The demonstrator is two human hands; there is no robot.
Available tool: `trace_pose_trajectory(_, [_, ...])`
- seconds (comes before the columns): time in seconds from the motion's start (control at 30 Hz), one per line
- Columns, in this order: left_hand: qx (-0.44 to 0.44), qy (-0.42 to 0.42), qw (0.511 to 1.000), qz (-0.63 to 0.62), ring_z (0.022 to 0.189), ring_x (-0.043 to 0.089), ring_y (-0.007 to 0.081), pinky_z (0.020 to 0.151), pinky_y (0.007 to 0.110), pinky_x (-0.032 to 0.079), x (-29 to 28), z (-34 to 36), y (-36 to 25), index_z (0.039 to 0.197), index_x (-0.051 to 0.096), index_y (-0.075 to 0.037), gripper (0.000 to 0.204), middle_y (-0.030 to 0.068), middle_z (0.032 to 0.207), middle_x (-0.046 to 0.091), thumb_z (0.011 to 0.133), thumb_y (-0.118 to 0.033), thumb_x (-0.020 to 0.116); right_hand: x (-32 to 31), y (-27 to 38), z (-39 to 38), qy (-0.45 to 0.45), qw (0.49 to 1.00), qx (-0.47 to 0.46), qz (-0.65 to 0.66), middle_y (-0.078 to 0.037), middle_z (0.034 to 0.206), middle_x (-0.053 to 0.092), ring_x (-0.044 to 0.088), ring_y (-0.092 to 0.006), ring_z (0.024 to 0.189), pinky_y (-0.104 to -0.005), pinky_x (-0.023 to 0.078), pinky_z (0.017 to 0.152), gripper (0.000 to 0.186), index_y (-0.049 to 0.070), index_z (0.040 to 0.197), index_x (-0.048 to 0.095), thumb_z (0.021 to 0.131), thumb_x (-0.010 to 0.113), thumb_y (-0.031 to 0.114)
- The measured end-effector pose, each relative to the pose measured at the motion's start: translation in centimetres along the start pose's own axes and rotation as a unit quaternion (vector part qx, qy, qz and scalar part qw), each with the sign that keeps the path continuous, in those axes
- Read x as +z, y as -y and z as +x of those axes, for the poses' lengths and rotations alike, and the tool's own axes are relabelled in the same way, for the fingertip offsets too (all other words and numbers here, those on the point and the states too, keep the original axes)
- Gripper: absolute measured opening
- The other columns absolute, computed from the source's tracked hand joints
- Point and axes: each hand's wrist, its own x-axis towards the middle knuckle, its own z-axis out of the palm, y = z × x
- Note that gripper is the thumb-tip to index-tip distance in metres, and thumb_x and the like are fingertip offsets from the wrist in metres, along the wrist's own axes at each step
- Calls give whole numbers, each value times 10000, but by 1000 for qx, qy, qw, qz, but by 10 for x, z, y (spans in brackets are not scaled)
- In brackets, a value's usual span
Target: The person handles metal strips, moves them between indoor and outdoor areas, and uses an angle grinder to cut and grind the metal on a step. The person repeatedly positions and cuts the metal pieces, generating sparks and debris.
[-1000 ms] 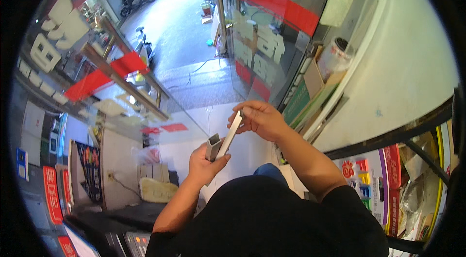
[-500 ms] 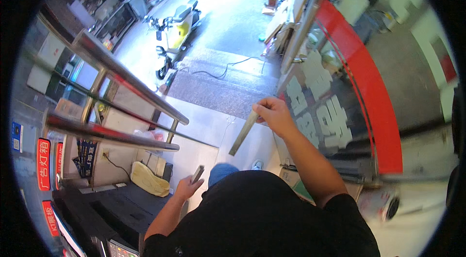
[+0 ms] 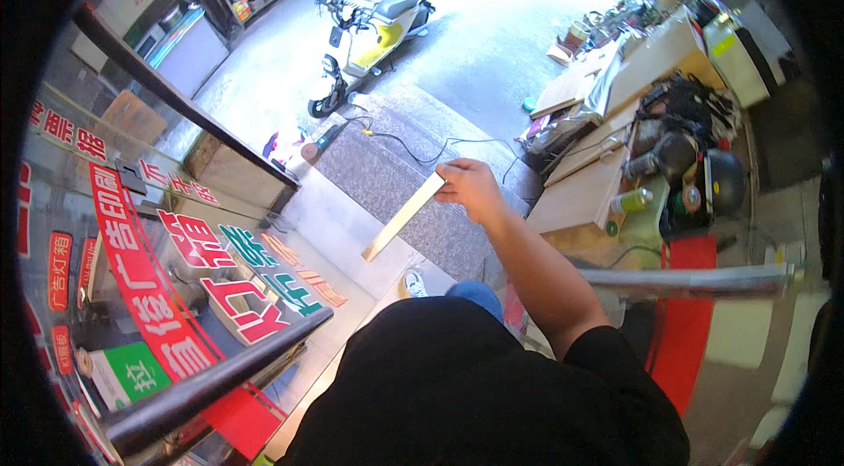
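My right hand [image 3: 473, 191] is held out in front of me, its fingers pinched on one end of a long, narrow, flat strip [image 3: 403, 218]. The strip looks pale and bright in the light; its material is unclear. It slants down to the left, its free end above the pale floor by the doorway. Beyond it, on the grey stone step [image 3: 369, 171], lies a corded power tool [image 3: 323, 142] with a round disc, resembling an angle grinder. A black cable [image 3: 431, 160] trails from it across the steps. My left hand is out of sight.
Glass doors with coloured lettering [image 3: 149, 273] and a dark bar handle [image 3: 220, 378] stand at left; another metal handle [image 3: 694, 280] is at right. Outside are a yellow-and-white scooter [image 3: 378, 40], leaning boards [image 3: 598, 163] and a black helmet [image 3: 725, 185]. My shoe [image 3: 415, 283] shows below.
I have moved forward into the doorway, and the steps and scooter appear nearer. My left hand, which held a short dark piece, has left the view. My right hand still holds the strip.
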Motion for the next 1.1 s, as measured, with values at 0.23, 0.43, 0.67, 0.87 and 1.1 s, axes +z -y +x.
trace_pose_trajectory(0.23, [29, -85, 986, -138, 949, 743, 449, 803, 535, 569, -25, 73, -172, 1024, 694, 72, 601, 299, 984, 743, 875, -508, 741, -23, 65, 147, 122, 986, 77, 83, -167, 1060, 723, 751, -285, 950, -445, 647, 861, 239, -44, 1178, 646, 1025, 679, 138])
trace_pose_trajectory(0.43, [-85, -92, 985, -119, 935, 743, 440, 797, 527, 569, 21, 95, -230, 1016, 680, 72, 563, 295, 983, 740, 869, -467, 749, -72, 103, 273, 123, 983, 105, 82, -172, 1059, 718, 755, -290, 925, -443, 666, 829, 223, -36, 1168, 629, 1030, 666, 134])
trace_pose_trajectory(0.67, [-165, -127, 962, -178, 918, 743, 431, 790, 518, 569, 24, 149, -329, 1006, 664, 71, 520, 291, 982, 736, 863, -420, 759, -120, 172, 382, 37, 989, 143, -21, -161, 1004, 714, 745, -276, 866, -414, 668, 787, 208, -35, 1118, 623, 1022, 668, 144])
trace_pose_trajectory(0.87, [-165, -179, 937, -252, 645, 719, 333, 634, 445, 609, -11, 195, -428, 1247, 520, 56, 574, 215, 942, 716, 888, -311, 775, -93, 210, 467, 92, 985, 133, -59, -146, 988, 721, 757, -266, 885, -415, 667, 797, 228, -40, 1144, 629, 1030, 668, 154])
trace_pose_trajectory(1.1, [-204, -173, 909, -320, 732, 715, 329, 681, 457, 584, -13, 339, -467, 1183, 610, 22, 478, 200, 921, 714, 893, -327, 759, -18, 220, 593, 193, 970, 133, -65, -136, 994, 721, 762, -272, 928, -426, 666, 834, 197, -20, 1126, 644, 1044, 662, 159])
